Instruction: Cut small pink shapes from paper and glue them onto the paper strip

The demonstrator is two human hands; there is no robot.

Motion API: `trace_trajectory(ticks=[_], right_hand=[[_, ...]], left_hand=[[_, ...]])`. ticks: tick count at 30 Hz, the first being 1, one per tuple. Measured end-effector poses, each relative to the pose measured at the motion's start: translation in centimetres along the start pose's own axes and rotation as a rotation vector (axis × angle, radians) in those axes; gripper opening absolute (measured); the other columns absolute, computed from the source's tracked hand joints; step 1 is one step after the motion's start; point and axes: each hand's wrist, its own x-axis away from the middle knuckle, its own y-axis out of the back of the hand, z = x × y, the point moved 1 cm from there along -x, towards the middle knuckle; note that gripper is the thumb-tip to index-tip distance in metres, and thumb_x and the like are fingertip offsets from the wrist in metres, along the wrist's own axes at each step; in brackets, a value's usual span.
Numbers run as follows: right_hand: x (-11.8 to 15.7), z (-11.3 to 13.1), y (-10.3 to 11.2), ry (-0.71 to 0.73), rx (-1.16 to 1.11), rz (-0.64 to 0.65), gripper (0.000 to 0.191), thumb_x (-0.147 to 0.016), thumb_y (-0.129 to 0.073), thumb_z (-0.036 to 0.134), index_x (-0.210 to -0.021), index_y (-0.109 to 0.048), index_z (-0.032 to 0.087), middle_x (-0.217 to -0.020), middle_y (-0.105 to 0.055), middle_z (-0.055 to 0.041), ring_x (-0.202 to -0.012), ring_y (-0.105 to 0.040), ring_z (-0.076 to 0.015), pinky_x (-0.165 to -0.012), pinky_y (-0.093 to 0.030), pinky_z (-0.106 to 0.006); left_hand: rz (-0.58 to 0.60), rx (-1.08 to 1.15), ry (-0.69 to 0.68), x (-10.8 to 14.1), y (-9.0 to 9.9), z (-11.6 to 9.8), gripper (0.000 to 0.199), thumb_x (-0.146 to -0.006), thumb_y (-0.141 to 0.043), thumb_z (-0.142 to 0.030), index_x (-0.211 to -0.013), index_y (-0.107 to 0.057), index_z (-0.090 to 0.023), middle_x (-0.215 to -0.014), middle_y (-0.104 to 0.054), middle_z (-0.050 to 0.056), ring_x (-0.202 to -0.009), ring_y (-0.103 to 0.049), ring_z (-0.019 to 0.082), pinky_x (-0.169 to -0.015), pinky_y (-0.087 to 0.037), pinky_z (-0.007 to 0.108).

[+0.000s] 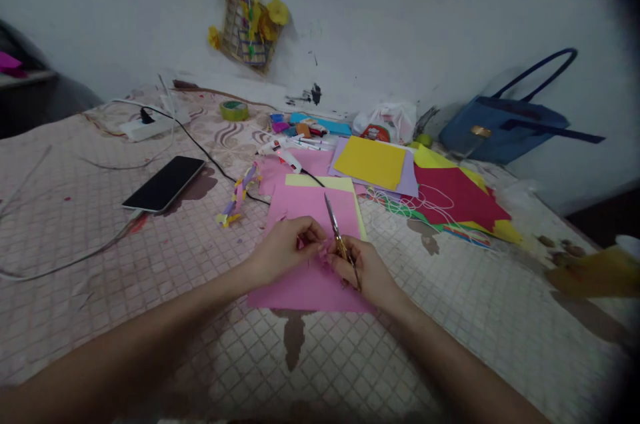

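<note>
"Pink scrap (326, 253), where?"
"Dead ahead at twelve o'clock, over the pink sheet (310, 291), pinched by the left hand's (284, 247) closed fingers."
"And the right hand (369, 271)?"
"Curled round scissors (341, 244), blades toward eleven."

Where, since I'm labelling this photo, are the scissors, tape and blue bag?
Scissors (341, 247): head view, on the gold handles.
Tape (234, 115): head view, on the roll's outer side.
Blue bag (500, 132): head view, on its body.

One pair of scissors (335, 229), one tape roll (234, 113)
</note>
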Motion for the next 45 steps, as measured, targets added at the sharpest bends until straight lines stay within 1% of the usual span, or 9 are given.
trace_trajectory(ticks=[5,9,13,19,27,31,34,38,45], right_hand=[[0.1,0.6,0.2,0.018,-0.023,-0.059,0.013,-0.073,-0.055,0.027,-0.069,-0.049,0.017,-0.051,-0.043,0.0065,-0.041,-0.040,-0.0063,-0.038,-0.035,-0.018],[0.2,0.7,0.4,0.043,-0.018,-0.092,0.015,-0.075,-0.054,0.029,-0.068,-0.049,0.017,-0.047,-0.046,0.0059,-0.040,-0.042,-0.0074,-0.040,-0.036,-0.019],[0.2,0.6,0.3,0.031,-0.018,-0.079,0.016,-0.077,-0.053,0.031,-0.070,-0.049,0.018,-0.046,-0.045,0.0061,-0.040,-0.042,-0.0077,-0.040,-0.037,-0.019],[0.0,0.4,0.5,0.016,-0.012,-0.050,0.017,-0.075,-0.055,0.034,-0.071,-0.050,0.017,-0.048,-0.047,0.0058,-0.039,-0.042,-0.0074,-0.038,-0.036,-0.019],[0.2,0.5,0.8,0.039,-0.031,-0.108,0.015,-0.076,-0.055,0.028,-0.069,-0.049,0.017,-0.048,-0.046,0.0060,-0.041,-0.042,-0.0071,-0.040,-0.034,-0.018],[0.2,0.7,0.7,0.049,-0.025,-0.136,0.017,-0.076,-0.056,0.030,-0.067,-0.049,0.017,-0.047,-0.046,0.0056,-0.041,-0.042,-0.0077,-0.040,-0.035,-0.019],[0.3,0.8,0.7,0.032,-0.033,-0.105,0.019,-0.077,-0.055,0.033,-0.068,-0.051,0.017,-0.046,-0.047,0.0055,-0.040,-0.043,-0.0079,-0.040,-0.035,-0.019],[0.2,0.8,0.6,0.004,-0.009,-0.064,0.021,-0.076,-0.056,0.035,-0.067,-0.050,0.017,-0.046,-0.045,0.0059,-0.038,-0.041,-0.0072,-0.037,-0.035,-0.018],[0.2,0.5,0.7,0.043,-0.007,-0.094,0.019,-0.076,-0.055,0.031,-0.065,-0.047,0.018,-0.046,-0.046,0.0065,-0.037,-0.041,-0.0066,-0.037,-0.034,-0.018]], left_hand=[[0.018,0.240,0.088,-0.2,-0.3,0.5,0.012,-0.080,-0.052,-0.024,-0.084,-0.054,-0.013,-0.075,-0.061,0.002,-0.066,-0.056,0.010,-0.062,-0.044,0.023],[0.056,0.242,0.166,-0.2,-0.8,1.0,0.017,-0.076,-0.058,-0.030,-0.074,-0.054,-0.013,-0.063,-0.054,-0.002,-0.054,-0.047,0.007,-0.051,-0.038,0.020],[0.067,0.253,0.168,0.0,-0.9,1.1,0.018,-0.076,-0.058,-0.029,-0.070,-0.052,-0.013,-0.060,-0.051,-0.004,-0.054,-0.046,0.007,-0.050,-0.036,0.019],[0.225,0.377,0.146,0.3,-1.3,1.4,0.015,-0.077,-0.055,-0.028,-0.074,-0.048,-0.015,-0.067,-0.059,0.000,-0.058,-0.054,0.008,-0.058,-0.044,0.023],[0.138,0.371,0.184,0.0,-1.0,1.1,0.017,-0.079,-0.054,-0.030,-0.078,-0.053,-0.013,-0.068,-0.054,-0.001,-0.059,-0.051,0.007,-0.058,-0.042,0.022],[0.189,0.378,0.226,0.1,-1.1,1.4,0.023,-0.077,-0.057,-0.036,-0.074,-0.054,-0.013,-0.064,-0.057,-0.001,-0.056,-0.052,0.008,-0.055,-0.042,0.021],[0.208,0.362,0.240,0.2,-1.2,1.6,0.025,-0.077,-0.057,-0.036,-0.069,-0.054,-0.013,-0.061,-0.058,0.000,-0.053,-0.053,0.008,-0.053,-0.042,0.021],[0.225,0.355,0.224,0.3,-1.1,1.5,0.023,-0.076,-0.058,-0.035,-0.069,-0.056,-0.013,-0.063,-0.059,0.000,-0.054,-0.054,0.008,-0.055,-0.043,0.021],[0.244,0.404,0.199,0.2,-1.1,1.2,0.022,-0.079,-0.055,-0.033,-0.073,-0.056,-0.012,-0.067,-0.060,0.002,-0.057,-0.054,0.008,-0.058,-0.044,0.022]])
